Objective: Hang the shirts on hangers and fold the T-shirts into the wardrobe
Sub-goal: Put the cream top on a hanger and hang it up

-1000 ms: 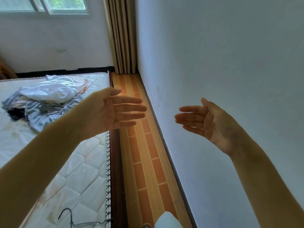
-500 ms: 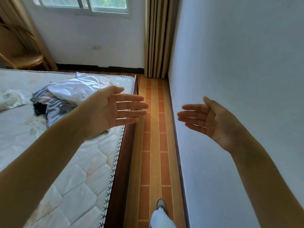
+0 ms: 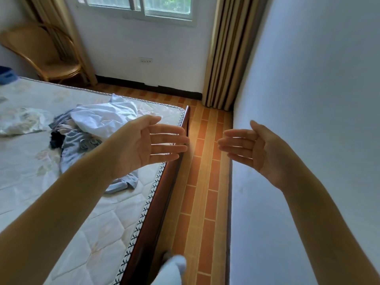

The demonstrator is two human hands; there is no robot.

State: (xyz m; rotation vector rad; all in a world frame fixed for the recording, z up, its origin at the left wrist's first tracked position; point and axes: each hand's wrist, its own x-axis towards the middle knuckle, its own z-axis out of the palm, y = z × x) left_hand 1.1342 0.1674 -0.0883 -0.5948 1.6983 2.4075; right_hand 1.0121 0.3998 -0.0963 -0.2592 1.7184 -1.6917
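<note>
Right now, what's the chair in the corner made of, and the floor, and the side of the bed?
The chair looks like bent rattan or cane: thin curved golden rods, slightly glossy. The floor seems to be tile or vinyl printed with orange bricks and tan strips, smooth with a soft sheen. The bed frame looks like dark reddish wood, polished, since light glints along its edge.

White plastered walls [image 3: 308, 79], orange-brown brick-pattern tiled floor [image 3: 202, 182], quilted floral mattress [image 3: 86, 233] on dark wooden bed frame [image 3: 158, 202], sliding glass window [image 3: 139, 7], striped beige curtain [image 3: 226, 54], rattan chair [image 3: 47, 52], daylight.
</note>
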